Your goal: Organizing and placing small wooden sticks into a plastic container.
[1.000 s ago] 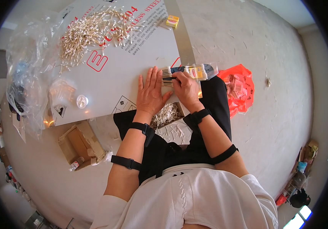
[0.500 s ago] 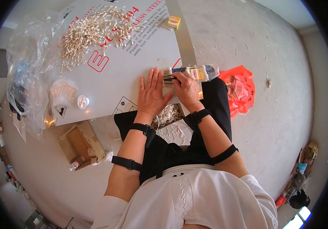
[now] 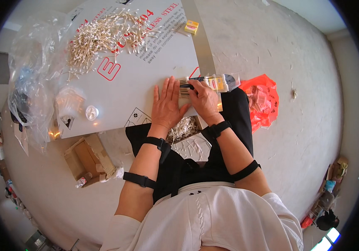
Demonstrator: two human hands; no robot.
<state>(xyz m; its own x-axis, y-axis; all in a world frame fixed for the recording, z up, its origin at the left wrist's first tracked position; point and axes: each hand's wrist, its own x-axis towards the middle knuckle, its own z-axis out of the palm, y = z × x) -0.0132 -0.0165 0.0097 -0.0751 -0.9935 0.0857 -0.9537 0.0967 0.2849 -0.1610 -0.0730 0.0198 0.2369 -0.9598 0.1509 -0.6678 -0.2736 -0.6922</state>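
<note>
The row of cotton swabs (image 3: 184, 91) lies near the table's edge between the two hands, its line continuing toward 3 o'clock into a flat pack of swabs (image 3: 217, 83) with a yellow label; together their long axis runs roughly from 9 to 3 o'clock. The left hand (image 3: 167, 104) lies flat and outspread, fingers pointing to 12 o'clock, index finger beside the row's left end. The right hand (image 3: 203, 100) is curled over a dark, smooth strip (image 3: 198, 78), its fingers bent toward 11 o'clock; whether they pinch anything cannot be told. The table (image 3: 137, 90) wears a pale grey printed film. From the right hand, a loose heap of slender, white-tipped swabs (image 3: 100, 37) spreads at 10 o'clock, a small yellow box (image 3: 191, 26) sits at 12, a crinkled red plastic bag (image 3: 259, 100) at 3, and a shiny round white cup (image 3: 91, 112) at 9.
</note>
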